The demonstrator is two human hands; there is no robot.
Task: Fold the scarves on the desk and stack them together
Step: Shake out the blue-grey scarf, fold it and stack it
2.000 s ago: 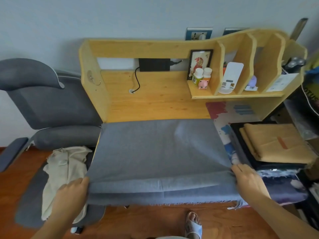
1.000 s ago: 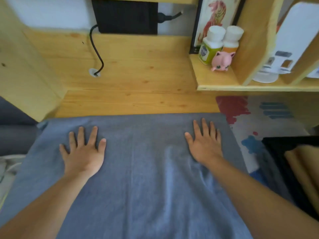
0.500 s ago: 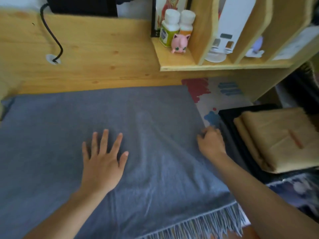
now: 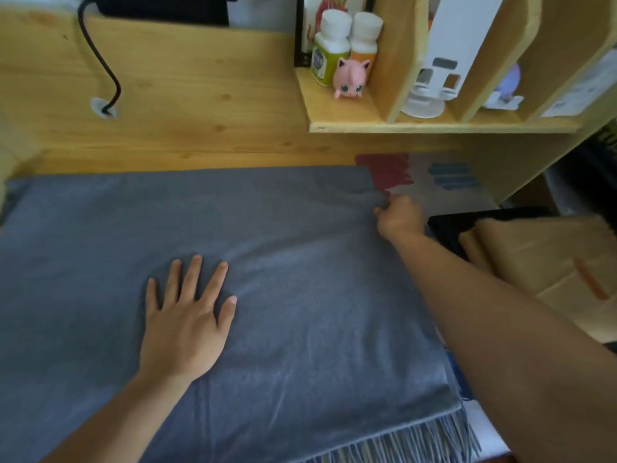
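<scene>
A grey-blue scarf (image 4: 283,262) lies spread across the wooden desk (image 4: 200,121), its fringe at the near right edge. My left hand (image 4: 187,315) presses flat on the scarf's middle with fingers spread. My right hand (image 4: 399,218) pinches the scarf's far right edge near its corner, fingers curled. To the right, a folded tan scarf (image 4: 541,259) rests on top of a folded black one (image 4: 484,217).
A wooden shelf unit (image 4: 434,125) holds two bottles (image 4: 347,41), a pink toy (image 4: 350,76) and a white stand (image 4: 440,61). A black cable (image 4: 103,68) runs down into a desk hole. A painted mat (image 4: 434,182) lies under the scarves at right.
My right hand has slid farther along the scarf's right edge toward the back corner and pinches it. My left hand stays flat on the cloth.
</scene>
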